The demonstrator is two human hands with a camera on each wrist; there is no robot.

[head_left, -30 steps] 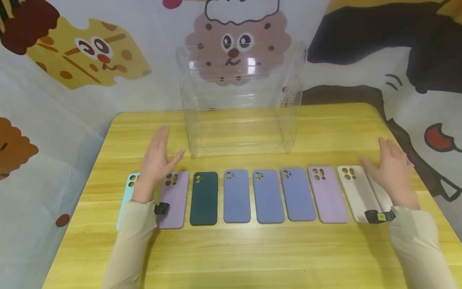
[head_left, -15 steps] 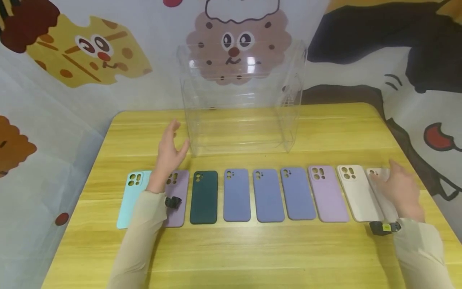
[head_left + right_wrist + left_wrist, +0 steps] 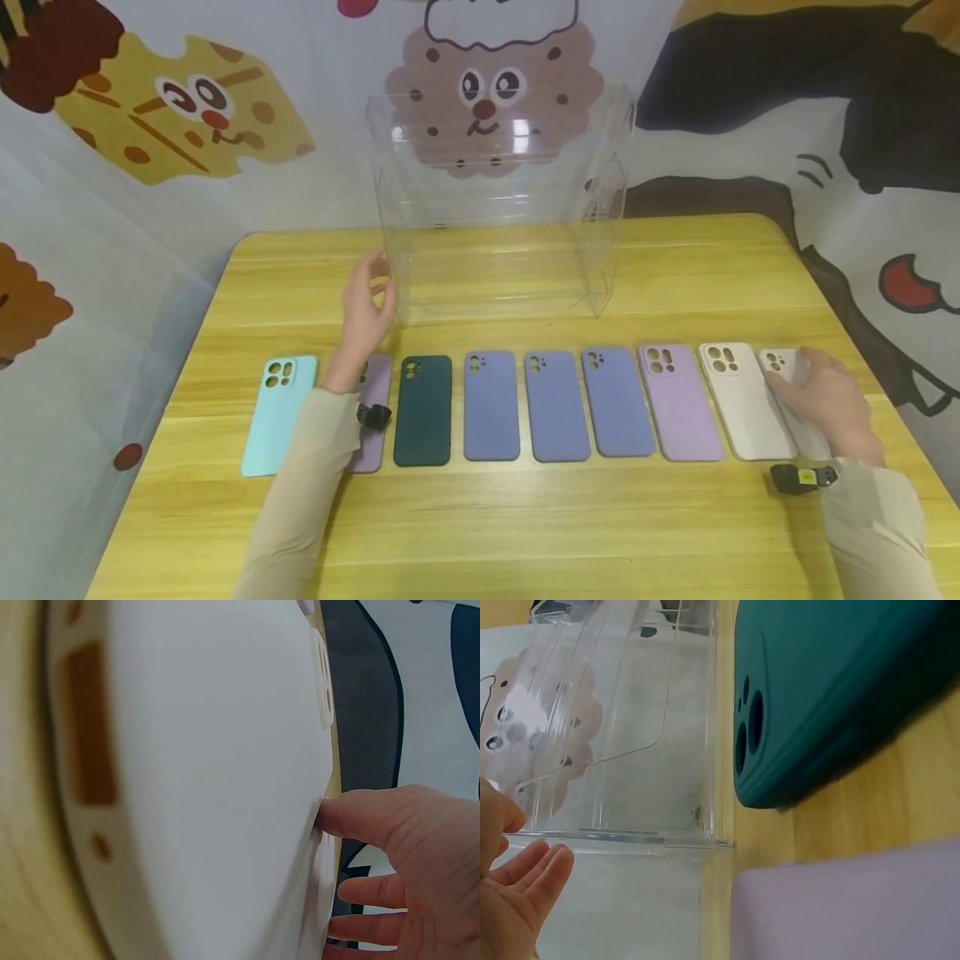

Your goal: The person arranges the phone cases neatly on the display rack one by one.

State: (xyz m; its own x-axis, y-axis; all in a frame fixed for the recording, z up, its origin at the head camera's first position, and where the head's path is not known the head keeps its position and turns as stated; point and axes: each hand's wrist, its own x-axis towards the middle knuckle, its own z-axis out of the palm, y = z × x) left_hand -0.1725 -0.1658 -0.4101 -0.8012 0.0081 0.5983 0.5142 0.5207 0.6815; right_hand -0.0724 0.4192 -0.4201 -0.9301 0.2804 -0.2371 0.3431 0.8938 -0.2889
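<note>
Fingers (image 3: 360,814) of the right hand (image 3: 825,400) curl over the rightmost white phone case (image 3: 787,392); left hand (image 3: 365,308) hovers, fingers loosely spread, beside the clear acrylic box (image 3: 498,208).

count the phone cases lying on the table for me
9, in one row: mint far left, lilac under the left arm, dark green, three blue, lilac, cream, and white under the right hand.
</note>
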